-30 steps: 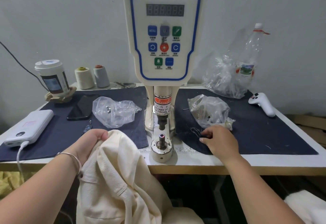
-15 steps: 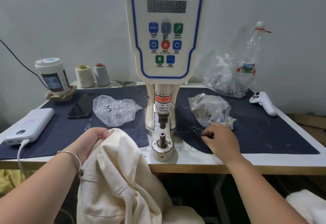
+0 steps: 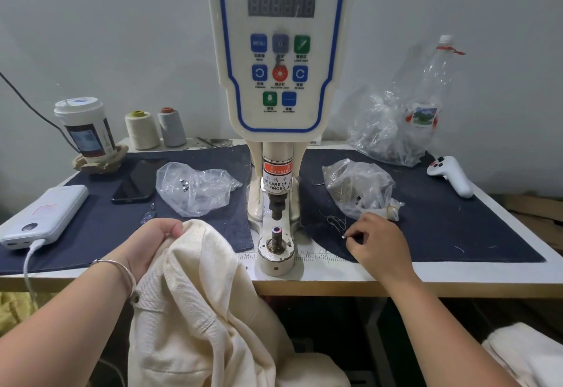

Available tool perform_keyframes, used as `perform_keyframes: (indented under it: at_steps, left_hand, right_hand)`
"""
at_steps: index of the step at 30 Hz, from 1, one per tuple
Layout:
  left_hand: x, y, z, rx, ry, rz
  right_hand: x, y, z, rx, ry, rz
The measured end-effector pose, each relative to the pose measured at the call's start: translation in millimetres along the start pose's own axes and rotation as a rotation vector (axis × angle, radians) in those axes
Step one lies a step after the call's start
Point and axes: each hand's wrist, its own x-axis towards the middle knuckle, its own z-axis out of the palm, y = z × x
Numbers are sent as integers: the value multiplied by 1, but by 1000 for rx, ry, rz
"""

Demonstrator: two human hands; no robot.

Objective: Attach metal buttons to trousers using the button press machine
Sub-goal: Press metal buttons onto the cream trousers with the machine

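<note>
While my left hand (image 3: 155, 238) gripped the cream trousers (image 3: 195, 301), my right hand (image 3: 379, 242) pinched a small metal button (image 3: 343, 236) at its fingertips.

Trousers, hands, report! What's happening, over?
Left hand grips cream trousers. Right hand pinches small metal piece. Lower die bare, nothing blocking.

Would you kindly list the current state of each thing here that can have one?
Left hand: gripping the cream trousers.
Right hand: pinching a small metal piece.
Machine display: unlit.
Lower die: bare.
Power bank: cable plugged in.
Phone: screen dark.
Bottle: uncapped, empty.
</note>
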Motion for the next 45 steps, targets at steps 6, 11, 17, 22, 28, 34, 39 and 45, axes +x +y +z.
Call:
perform_keyframes:
  at_steps: [6,11,17,22,28,34,39,45]
  left_hand:
    - [0,0,0,-6,-1,-5]
    - [-1,0,0,-8,-13,-9]
    - [-3,0,1,-32,-25,-16]
    - [-3,1,3,-38,-68,-41]
    - [-2,0,1,-28,-62,-22]
    - [-1,-1,-1,-26,-57,-15]
    - [0,0,-1,-22,-50,-4]
    - [0,0,-1,-24,-53,-4]
  right_hand:
    - [6,3,1,9,-71,77]
    - [8,3,1,0,-126,87]
    - [8,-20,-10,394,18,135]
    - [7,-84,-13,753,-50,65]
    - [4,-106,-4,738,-196,55]
    - [6,-107,0,768,-257,105]
    - [9,-106,2,805,-278,108]
    - [9,-105,4,762,-286,91]
